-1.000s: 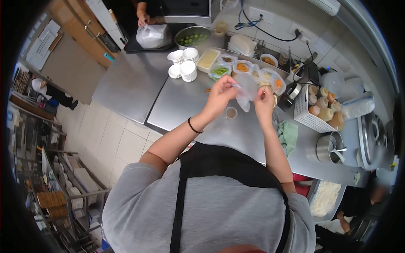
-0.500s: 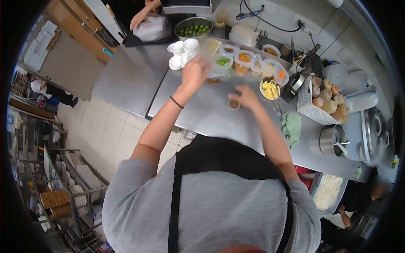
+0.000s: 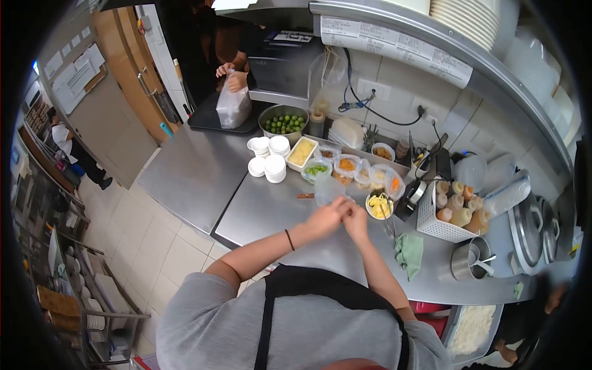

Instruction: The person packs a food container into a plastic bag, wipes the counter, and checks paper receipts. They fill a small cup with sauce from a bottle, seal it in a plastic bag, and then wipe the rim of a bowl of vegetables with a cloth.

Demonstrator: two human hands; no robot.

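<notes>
My left hand (image 3: 327, 217), with a dark band at its wrist, and my right hand (image 3: 355, 221) meet above the steel counter, fingers pinched together. A thin clear plastic bag (image 3: 328, 187) spreads out from my fingers; anything smaller between them is hidden. Just to the right is a bowl of yellow strips (image 3: 379, 208) with tongs resting on it. Behind the bag stand bags of chopped green pieces (image 3: 316, 169) and orange pieces (image 3: 347, 165). A small brown stick-like piece (image 3: 305, 196) lies left of the bag.
White cups (image 3: 275, 168) are stacked at left, near a bowl of green limes (image 3: 284, 123). A basket of sauce bottles (image 3: 449, 216), a green cloth (image 3: 409, 254) and a pot (image 3: 470, 262) line the right. Another person's hands (image 3: 236, 79) hold a bag (image 3: 234, 108) at the back.
My left hand has left the white cups and joined my right hand. A clear bag now shows at my fingers; the small brown-filled cup is no longer visible. The view has tilted up.
</notes>
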